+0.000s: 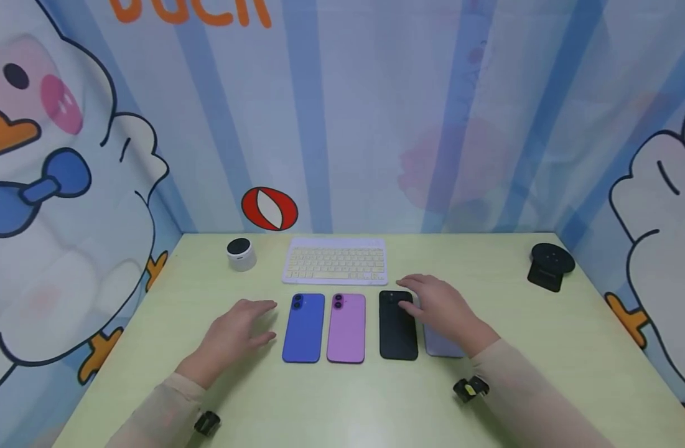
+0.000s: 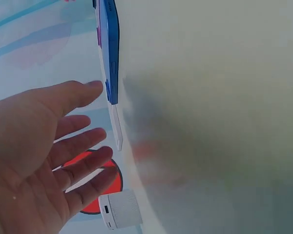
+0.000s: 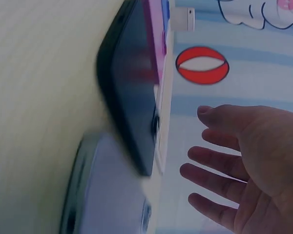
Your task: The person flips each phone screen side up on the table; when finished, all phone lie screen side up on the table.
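Four smartphones lie in a row, backs up, on a pale yellow-green table (image 1: 348, 404) in front of me. From left to right they are a blue smartphone (image 1: 304, 330), a pink smartphone (image 1: 346, 330), a black smartphone (image 1: 398, 336) and a lavender smartphone (image 1: 442, 346). The blue and pink ones sit close together, with a wider gap before the black one; the lavender one is just beside the black and partly hidden by my arm.

My left hand (image 1: 230, 336) is to the left of the blue smartphone, apart from it, fingers extended and spread with nothing held. My right hand (image 1: 440, 311) reaches in over the black and lavender smartphones, its fingers also loosely extended and holding nothing; the right wrist view shows its fingertips away from both. I wear light sleeves (image 1: 157, 410), and a small black device (image 1: 207, 423) sits at my left wrist.

Behind the row is a lavender keyboard (image 1: 335, 260) with pale keys. A white cylinder (image 1: 242, 256) with a black top stands to its left, and a black round-topped stand (image 1: 552, 261) is near the far right corner. Beyond hangs a blue striped fabric backdrop (image 1: 364, 124) with cartoon ducks.
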### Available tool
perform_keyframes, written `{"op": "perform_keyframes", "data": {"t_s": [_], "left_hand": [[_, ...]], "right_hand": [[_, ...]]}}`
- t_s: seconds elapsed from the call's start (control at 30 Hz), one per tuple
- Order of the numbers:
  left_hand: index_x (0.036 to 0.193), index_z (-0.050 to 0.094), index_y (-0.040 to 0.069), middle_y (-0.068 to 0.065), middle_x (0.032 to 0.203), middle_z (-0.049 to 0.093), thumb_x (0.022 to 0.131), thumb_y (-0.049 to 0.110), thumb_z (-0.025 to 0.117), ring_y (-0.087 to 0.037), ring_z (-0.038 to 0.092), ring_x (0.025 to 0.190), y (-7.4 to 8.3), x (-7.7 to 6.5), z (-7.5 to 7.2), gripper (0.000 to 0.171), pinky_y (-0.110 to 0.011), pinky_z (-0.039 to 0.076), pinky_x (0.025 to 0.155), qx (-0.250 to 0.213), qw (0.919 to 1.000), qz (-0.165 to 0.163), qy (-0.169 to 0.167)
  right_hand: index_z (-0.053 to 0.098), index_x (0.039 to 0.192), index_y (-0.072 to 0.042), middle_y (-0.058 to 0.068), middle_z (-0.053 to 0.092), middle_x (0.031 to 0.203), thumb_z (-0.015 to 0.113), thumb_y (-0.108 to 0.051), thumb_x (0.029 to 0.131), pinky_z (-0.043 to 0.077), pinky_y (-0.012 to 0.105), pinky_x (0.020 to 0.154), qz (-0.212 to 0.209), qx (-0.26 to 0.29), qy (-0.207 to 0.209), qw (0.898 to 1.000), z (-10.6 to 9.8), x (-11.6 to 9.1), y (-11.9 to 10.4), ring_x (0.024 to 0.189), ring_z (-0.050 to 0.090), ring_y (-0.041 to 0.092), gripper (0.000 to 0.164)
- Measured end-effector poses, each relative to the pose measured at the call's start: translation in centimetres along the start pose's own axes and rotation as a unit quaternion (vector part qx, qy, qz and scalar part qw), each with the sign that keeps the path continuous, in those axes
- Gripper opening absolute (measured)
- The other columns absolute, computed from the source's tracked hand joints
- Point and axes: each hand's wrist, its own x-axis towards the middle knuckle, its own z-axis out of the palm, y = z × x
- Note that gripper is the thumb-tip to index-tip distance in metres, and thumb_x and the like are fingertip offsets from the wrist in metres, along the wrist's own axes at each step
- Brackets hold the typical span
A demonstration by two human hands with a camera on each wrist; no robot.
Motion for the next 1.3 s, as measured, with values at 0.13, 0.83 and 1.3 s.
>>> {"op": "perform_keyframes", "data": {"t_s": [0.13,0.83,1.3], "left_hand": [[0.139,0.065,0.012,-0.005,0.143,0.065,0.087,0.029,0.084,-0.025,0.057,0.121,-0.2,-0.3,0.3,0.058,-0.047,0.052,0.102,-0.058,0.9978,-0.009,-0.03],[0.139,0.066,0.013,-0.001,0.147,0.06,0.078,0.041,0.09,-0.021,0.048,0.124,-0.4,-0.3,1.2,0.072,-0.046,0.045,0.106,-0.123,0.9892,0.039,-0.07],[0.14,0.065,0.015,0.001,0.15,0.057,0.071,0.047,0.093,-0.02,0.046,0.123,0.5,0.7,1.0,0.081,-0.044,0.046,0.104,-0.095,0.991,0.039,-0.087]], "right_hand": [[0.063,0.141,-0.012,0.013,0.06,0.145,0.072,-0.032,0.098,0.048,0.05,0.11,-0.005,0.063,-0.04,0.997,1.2,1.9,-2.5,0.135,0.057,0.033,0.049],[0.059,0.145,-0.005,0.014,0.054,0.152,0.078,-0.034,0.09,0.034,0.05,0.12,-0.092,0.195,-0.099,0.972,6.3,7.2,-8.3,0.146,0.045,0.035,0.065],[0.058,0.146,-0.004,0.008,0.058,0.149,0.084,-0.036,0.082,0.036,0.052,0.116,-0.075,0.204,-0.108,0.97,6.7,7.9,-9.0,0.142,0.049,0.032,0.076]]}}
